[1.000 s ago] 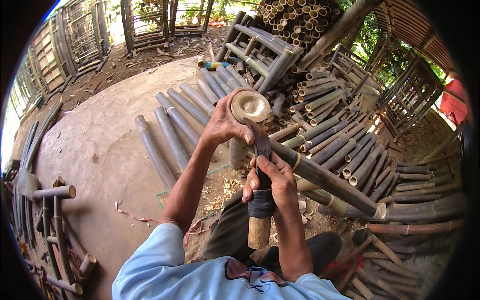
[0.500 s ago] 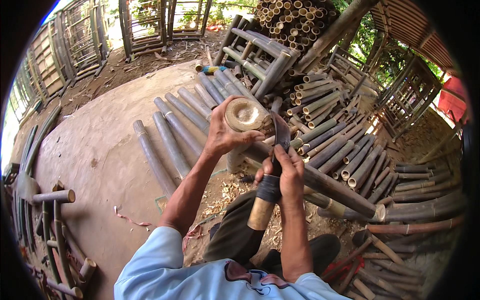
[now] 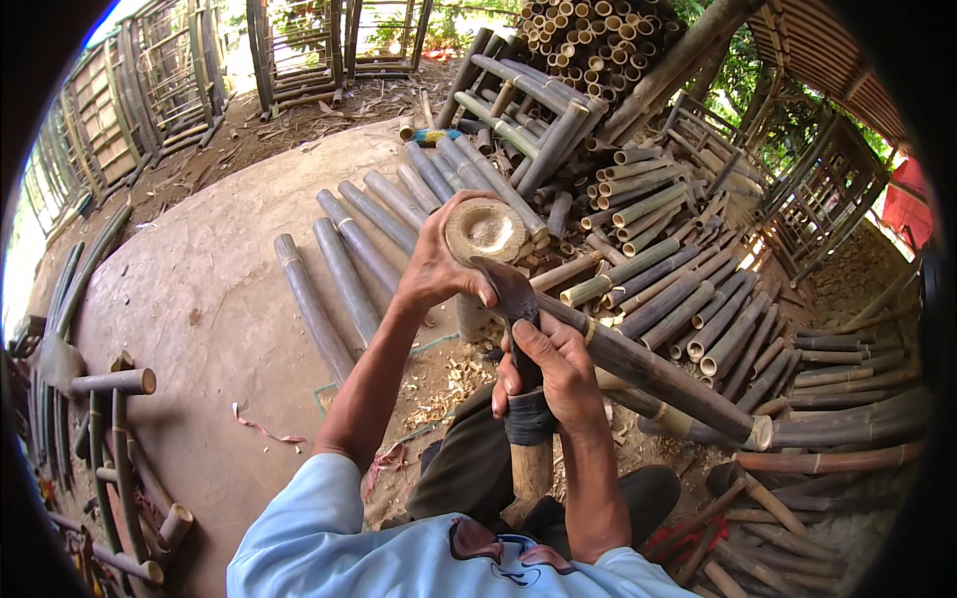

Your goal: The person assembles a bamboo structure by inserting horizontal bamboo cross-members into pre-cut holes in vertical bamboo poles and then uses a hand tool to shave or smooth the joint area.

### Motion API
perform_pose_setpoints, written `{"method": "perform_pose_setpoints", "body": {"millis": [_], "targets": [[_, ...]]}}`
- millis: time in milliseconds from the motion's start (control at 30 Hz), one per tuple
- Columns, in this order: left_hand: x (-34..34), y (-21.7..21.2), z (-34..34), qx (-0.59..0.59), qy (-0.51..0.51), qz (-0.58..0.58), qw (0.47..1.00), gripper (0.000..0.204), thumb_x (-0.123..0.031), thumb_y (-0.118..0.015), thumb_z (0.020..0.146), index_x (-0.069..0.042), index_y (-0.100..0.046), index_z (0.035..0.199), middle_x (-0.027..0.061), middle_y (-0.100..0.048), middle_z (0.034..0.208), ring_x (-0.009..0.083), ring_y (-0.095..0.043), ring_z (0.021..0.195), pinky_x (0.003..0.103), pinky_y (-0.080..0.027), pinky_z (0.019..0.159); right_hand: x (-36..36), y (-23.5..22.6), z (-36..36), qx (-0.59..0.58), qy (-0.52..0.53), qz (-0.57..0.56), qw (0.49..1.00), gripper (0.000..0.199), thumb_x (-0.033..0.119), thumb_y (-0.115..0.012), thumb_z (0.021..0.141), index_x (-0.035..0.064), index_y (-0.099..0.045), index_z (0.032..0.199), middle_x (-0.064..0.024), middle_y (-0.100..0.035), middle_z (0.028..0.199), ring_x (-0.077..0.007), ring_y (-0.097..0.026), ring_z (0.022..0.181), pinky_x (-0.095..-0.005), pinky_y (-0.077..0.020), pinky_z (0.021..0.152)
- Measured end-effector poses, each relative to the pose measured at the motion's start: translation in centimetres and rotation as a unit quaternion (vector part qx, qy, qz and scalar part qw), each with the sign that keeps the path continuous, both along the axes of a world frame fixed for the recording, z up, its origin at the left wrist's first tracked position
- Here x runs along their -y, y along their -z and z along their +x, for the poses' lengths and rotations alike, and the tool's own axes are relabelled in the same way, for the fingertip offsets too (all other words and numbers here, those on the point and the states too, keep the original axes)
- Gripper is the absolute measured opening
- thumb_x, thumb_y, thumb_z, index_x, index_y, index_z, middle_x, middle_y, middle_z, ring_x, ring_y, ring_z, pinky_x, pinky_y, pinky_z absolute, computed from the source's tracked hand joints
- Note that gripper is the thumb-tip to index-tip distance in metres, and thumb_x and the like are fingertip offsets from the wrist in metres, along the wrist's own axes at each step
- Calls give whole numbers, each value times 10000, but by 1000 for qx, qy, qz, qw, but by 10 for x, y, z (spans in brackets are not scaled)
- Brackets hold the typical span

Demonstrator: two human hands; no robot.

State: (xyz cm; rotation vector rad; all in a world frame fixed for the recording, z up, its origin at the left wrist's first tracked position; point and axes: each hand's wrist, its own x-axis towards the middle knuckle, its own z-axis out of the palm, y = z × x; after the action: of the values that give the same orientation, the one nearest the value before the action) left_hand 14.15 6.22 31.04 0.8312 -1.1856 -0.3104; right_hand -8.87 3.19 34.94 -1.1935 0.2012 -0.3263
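My left hand (image 3: 436,264) is wrapped round the upper end of a bamboo pole, whose pale, round cut face (image 3: 458,234) has a shallow hollow in it. My right hand (image 3: 554,371) grips a broad-bladed knife (image 3: 513,297) just where the dark blade meets the handle. The handle has a black wrapping and a bare wooden butt that points down toward my lap. The blade's curved tip lies against the near right rim of the cut face, close to my left thumb. Most of the pole below my left hand is hidden.
A thick bamboo pole (image 3: 663,371) slants across at right, beside piled cut bamboo lengths (image 3: 733,324). Several dark lengths (image 3: 344,284) lie in a row on the concrete floor (image 3: 214,289). Shavings (image 3: 454,391) are scattered near my knees. Bamboo frames (image 3: 299,55) stand behind.
The knife blade has swung left and nearer, from beside the cut face's right edge to its near right rim. My right hand has shifted slightly left and down; my left hand keeps its hold.
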Motion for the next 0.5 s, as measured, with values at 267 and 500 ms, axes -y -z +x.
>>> {"method": "perform_pose_setpoints", "body": {"millis": [267, 500], "targets": [[1, -1, -3, -40, 15, -3, 999, 987, -249, -1030, 394, 12, -604, 1245, 34, -666, 1122, 144, -624, 1078, 300, -481, 999, 6, 3, 3, 2, 5, -5, 1000, 312, 322, -562, 1061, 18, -549, 987, -62, -563, 607, -209, -623, 489, -362, -539, 475], [10, -3, -2, -45, 5, 0, 999, 862, -202, -1006, 451, 8, -625, 1196, 39, -688, 1059, 142, -645, 1028, 302, -503, 953, 7, 8, 9, 13, 53, -14, 998, 299, 320, -560, 1063, 39, -550, 963, -57, -568, 621, -192, -613, 485, -335, -530, 472]]}}
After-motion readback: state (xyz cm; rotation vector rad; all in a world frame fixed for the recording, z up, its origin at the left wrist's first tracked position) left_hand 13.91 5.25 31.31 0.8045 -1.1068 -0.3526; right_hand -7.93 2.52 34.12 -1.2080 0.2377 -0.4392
